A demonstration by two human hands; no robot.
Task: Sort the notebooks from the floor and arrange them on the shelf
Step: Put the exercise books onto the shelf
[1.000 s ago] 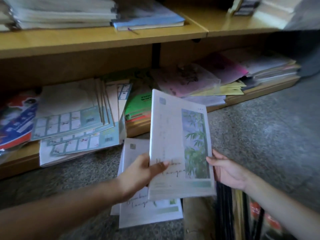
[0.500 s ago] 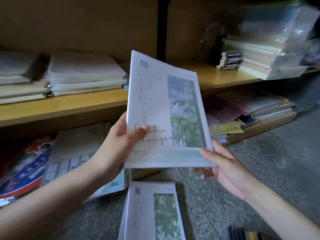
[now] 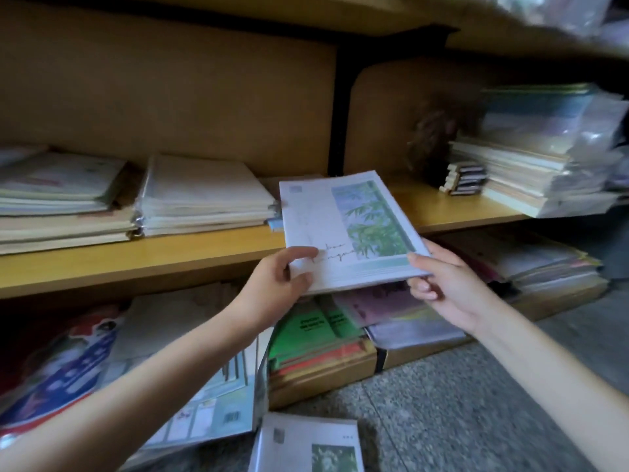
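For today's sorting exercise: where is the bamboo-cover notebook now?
Head view, centre: bamboo-cover notebook held by left hand and right hand over the middle shelf, right of the white stack.

A thin stack of notebooks (image 3: pixel 343 229) sits at the centre of the frame. Its top cover is white, with a green bamboo picture down the right side, cursive writing and a pale green band along the near edge. The stack is tilted, with its far end over the wooden shelf (image 3: pixel 170 257); whether it touches the board cannot be told. The left hand (image 3: pixel 272 291) grips its near left corner and the right hand (image 3: pixel 449 287) grips its near right corner. A second notebook (image 3: pixel 306 444) with the same cover lies flat on the floor at bottom centre.
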